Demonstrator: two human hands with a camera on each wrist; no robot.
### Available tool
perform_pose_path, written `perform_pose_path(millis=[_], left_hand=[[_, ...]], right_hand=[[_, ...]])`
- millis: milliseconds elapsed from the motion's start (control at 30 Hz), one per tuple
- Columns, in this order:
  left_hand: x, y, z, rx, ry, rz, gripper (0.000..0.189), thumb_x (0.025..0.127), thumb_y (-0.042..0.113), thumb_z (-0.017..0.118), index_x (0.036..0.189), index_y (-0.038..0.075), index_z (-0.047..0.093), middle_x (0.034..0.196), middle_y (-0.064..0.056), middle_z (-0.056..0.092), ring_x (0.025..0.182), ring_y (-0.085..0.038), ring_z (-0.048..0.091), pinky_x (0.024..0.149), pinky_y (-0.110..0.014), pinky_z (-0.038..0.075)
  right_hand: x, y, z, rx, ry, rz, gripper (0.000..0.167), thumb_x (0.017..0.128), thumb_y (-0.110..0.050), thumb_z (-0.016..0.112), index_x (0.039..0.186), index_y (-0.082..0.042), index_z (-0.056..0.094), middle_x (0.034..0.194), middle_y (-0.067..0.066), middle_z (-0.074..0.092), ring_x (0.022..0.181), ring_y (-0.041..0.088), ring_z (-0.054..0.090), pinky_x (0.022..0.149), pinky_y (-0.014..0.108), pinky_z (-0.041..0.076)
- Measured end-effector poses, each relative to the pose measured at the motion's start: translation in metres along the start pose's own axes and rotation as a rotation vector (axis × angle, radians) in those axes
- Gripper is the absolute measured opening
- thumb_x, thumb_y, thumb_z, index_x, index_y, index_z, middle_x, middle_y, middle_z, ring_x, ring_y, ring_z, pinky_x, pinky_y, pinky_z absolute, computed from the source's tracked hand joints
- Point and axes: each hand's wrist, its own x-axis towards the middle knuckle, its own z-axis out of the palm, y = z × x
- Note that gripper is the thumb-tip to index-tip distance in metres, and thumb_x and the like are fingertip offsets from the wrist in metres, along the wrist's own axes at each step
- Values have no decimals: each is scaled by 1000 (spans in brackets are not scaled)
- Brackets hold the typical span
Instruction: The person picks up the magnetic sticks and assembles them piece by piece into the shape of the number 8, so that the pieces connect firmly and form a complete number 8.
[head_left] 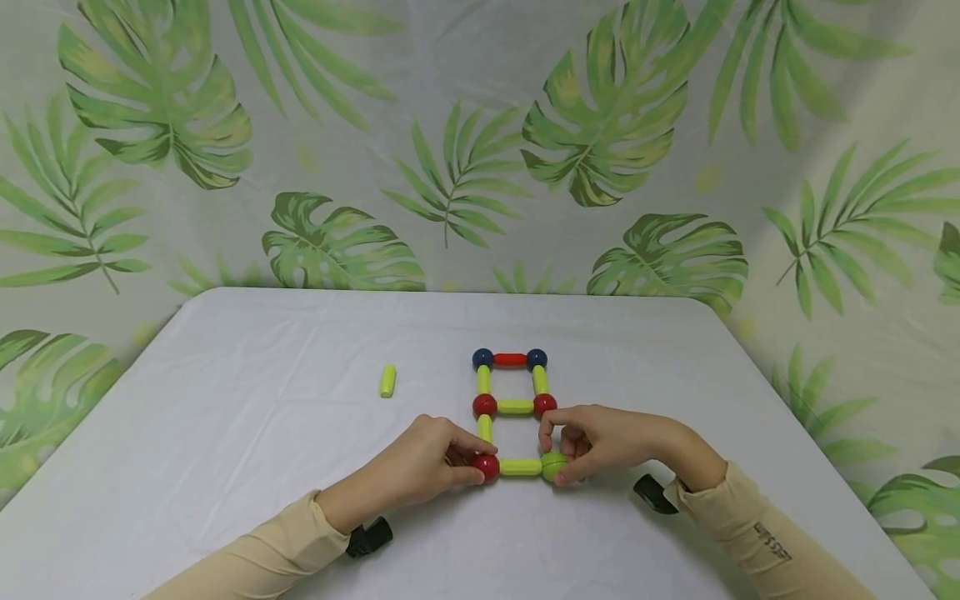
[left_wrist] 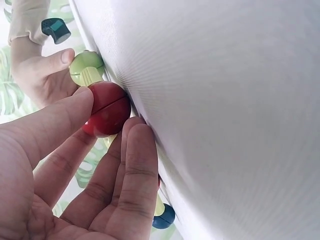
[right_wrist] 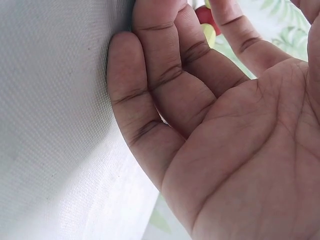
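On the white table lies a flat ladder-shaped frame of balls and sticks. My left hand (head_left: 431,462) pinches its near-left red ball (head_left: 486,467) between thumb and fingers; the left wrist view shows that red ball (left_wrist: 109,107) close up. A yellow-green stick (head_left: 521,467) joins it to the green ball (head_left: 553,467), which my right hand (head_left: 600,442) holds with its thumb and fingers. The right index finger bends down near the right-hand red ball (head_left: 545,406) and covers the side between the two balls. In the right wrist view, the held green ball is hidden.
At the frame's far end, a red stick (head_left: 510,359) joins two dark blue balls (head_left: 483,359). A loose yellow-green stick (head_left: 387,381) lies to the left on the white table (head_left: 262,375). A leaf-patterned cloth (head_left: 465,150) hangs behind.
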Motion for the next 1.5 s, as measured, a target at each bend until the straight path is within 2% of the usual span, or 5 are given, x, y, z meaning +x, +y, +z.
perform_pose_path(millis=[933,1100,1233,1400,1500], left_hand=[[-4,-3,1,9,26,15,29,95,9,81,125,10,80,102,-1,81,80,-1,69,72,-19,55],[-5,-4,1,3,30,28,29,95,9,81,124,9,80,100,-1,81,79,0,69,72,-19,55],[-5,-4,1,4,29,25,29,95,10,81,124,9,80,103,-1,82,80,0,69,73,-19,55],[-6,-4,0,6,25,19,29,96,10,81,125,10,81,107,0,83,82,-1,70,74,-19,55],[-6,-5,0,-1,21,23,29,96,11,81,124,11,81,109,0,83,83,-1,70,75,-19,55]], right_hand=[[-1,-2,-4,-4,-11,-7,29,96,-25,83,116,-14,65,79,-3,60,68,8,54,66,20,43],[1,-7,-15,-11,4,11,29,97,-25,82,119,-11,68,83,-2,65,72,10,60,69,22,48],[7,-15,-29,-60,35,-3,30,100,-25,78,123,-9,68,87,0,67,80,15,62,73,25,50],[22,-31,-50,-119,68,-25,30,102,-25,75,126,-9,67,94,5,72,89,27,69,81,30,55],[34,-40,-60,-150,79,-38,29,103,-25,74,128,-13,67,98,5,74,93,28,72,86,33,56]])
